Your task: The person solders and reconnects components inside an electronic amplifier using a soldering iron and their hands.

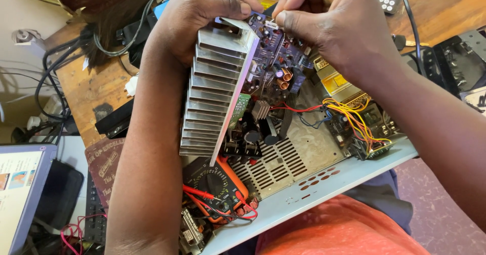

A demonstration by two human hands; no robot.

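Both hands on a finned heatsink and its circuit board, tipped up out of an open metal chassis.

The heatsink runs lengthwise from the near edge up and away, fins facing left. The left hand is clamped over its far top end; the right hand pinches a small part on the purple circuit board just beside. Chassis and an orange multimeter lie below.

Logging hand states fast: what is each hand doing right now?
Left hand: closed on the top of the finned heat sink, holding it.
Right hand: fingertips pinched on a small part at the circuit board top edge.
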